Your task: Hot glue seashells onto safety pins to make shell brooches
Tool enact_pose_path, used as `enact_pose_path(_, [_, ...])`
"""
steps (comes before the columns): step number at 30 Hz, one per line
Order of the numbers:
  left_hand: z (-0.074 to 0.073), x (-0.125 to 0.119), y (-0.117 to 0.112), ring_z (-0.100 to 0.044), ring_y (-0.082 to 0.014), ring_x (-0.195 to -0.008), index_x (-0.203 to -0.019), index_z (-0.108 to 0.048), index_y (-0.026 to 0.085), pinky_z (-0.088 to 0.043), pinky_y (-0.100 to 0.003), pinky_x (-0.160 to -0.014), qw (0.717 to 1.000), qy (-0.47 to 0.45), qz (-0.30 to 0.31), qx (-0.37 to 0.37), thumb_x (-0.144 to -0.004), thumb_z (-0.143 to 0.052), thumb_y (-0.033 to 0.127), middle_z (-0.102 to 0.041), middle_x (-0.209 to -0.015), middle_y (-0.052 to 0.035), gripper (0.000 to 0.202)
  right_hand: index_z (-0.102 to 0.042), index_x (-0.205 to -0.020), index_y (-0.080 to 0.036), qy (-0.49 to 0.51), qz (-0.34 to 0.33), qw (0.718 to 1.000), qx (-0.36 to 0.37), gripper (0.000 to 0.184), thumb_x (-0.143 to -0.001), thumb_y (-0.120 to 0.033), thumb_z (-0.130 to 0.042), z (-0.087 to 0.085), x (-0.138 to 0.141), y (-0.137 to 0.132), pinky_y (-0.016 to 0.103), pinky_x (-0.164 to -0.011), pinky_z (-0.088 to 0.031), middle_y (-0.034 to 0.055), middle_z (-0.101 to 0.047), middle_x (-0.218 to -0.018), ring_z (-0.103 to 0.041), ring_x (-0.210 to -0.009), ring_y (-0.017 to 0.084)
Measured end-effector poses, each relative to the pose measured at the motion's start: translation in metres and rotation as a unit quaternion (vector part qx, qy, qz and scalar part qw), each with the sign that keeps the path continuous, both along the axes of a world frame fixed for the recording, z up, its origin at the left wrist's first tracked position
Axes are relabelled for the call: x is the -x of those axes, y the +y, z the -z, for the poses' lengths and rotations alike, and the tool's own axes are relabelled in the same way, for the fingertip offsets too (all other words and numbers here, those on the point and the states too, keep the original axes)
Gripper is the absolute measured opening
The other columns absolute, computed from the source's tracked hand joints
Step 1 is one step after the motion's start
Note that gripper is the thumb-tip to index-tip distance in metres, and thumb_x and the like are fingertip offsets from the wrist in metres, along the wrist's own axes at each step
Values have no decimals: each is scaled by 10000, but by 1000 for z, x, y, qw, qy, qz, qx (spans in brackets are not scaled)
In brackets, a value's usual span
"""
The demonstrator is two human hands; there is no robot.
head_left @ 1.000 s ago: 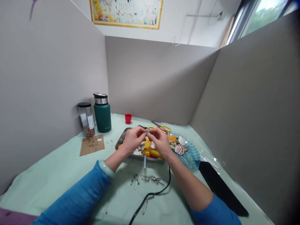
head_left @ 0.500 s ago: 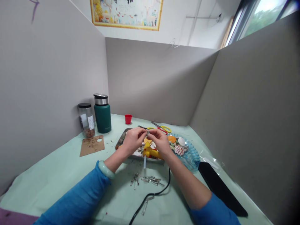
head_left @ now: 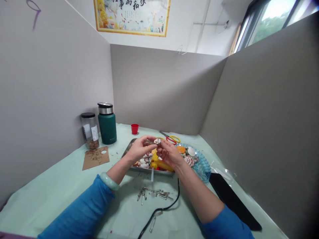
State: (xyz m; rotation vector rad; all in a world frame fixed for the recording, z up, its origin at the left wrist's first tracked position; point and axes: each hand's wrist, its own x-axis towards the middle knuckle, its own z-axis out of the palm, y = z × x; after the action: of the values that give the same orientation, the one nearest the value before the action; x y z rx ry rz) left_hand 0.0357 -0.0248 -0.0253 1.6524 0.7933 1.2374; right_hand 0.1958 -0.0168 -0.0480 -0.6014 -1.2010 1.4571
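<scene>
A small whitish shell piece (head_left: pixel 157 141) is pinched in the fingertips of my right hand (head_left: pixel 169 153), raised above the metal tray. My left hand (head_left: pixel 141 146) is at its left side, thumb and fingers apart around it; whether they touch it I cannot tell. Below the hands, a yellow glue gun (head_left: pixel 159 163) lies on the tray (head_left: pixel 142 169) among shells, partly hidden by my right hand. Its pale glue stick (head_left: pixel 152 175) pokes out over the front rim. Several safety pins (head_left: pixel 159 194) lie loose in front of the tray.
A blue plate (head_left: pixel 204 166) with shells stands right of the tray, beside a long black object (head_left: pixel 234 200). A black cord (head_left: pixel 157 209) crosses the front. Behind are scissors (head_left: pixel 171 137) and a red cup (head_left: pixel 135 128); left, a green bottle (head_left: pixel 107 127), jar (head_left: pixel 90 131) and cardboard (head_left: pixel 96 158).
My left fingers have spread apart from their pinch, and the right hand has turned, showing the pale face of the piece. The view has tilted slightly upward.
</scene>
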Motion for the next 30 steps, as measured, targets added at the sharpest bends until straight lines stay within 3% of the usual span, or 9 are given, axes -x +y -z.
enact_pose_path(11, [7,-1,5,-537,-100,-509,-980,-618,137,-436,-209,-503,997,-2,-65,-30,-692,-720,322,-588,-600,20,357,-643,-864,-188,-39,29,998,-38,258,-700,-380,-698,3,3,-1,197,-477,-401,-16,-609,-696,-554,-558,95])
enact_pose_path(15, [6,-2,4,-566,-110,-533,-1001,-596,129,-475,-227,-516,999,-6,-39,-12,-691,-723,311,-628,-665,-5,383,-649,-882,-183,-72,61,993,-75,239,-702,-333,-693,1,4,-2,202,-491,-415,-21,-606,-652,-557,-570,105])
enact_pose_path(20, [5,-1,4,-644,-176,-783,-1004,-606,130,-548,-297,-664,997,-67,20,38,-711,-714,327,-664,-909,-75,369,-644,-883,-175,-101,93,984,-114,243,-718,-353,-665,1,2,2,213,-467,-410,-18,-599,-650,-518,-528,99])
enact_pose_path(25, [11,3,10,-638,-148,-721,-875,-617,129,-547,-292,-666,990,-115,27,77,-733,-706,317,-648,-820,-46,252,-642,-902,-182,-126,99,977,-143,219,-754,-342,-632,5,3,2,219,-476,-416,-9,-598,-685,-525,-555,107])
enact_pose_path(30, [14,3,12,-638,-138,-697,-937,-643,126,-544,-297,-684,987,-118,46,99,-709,-730,291,-658,-844,-56,295,-610,-934,-193,-140,110,970,-165,214,-774,-335,-611,7,5,1,218,-475,-422,-7,-594,-722,-534,-581,116])
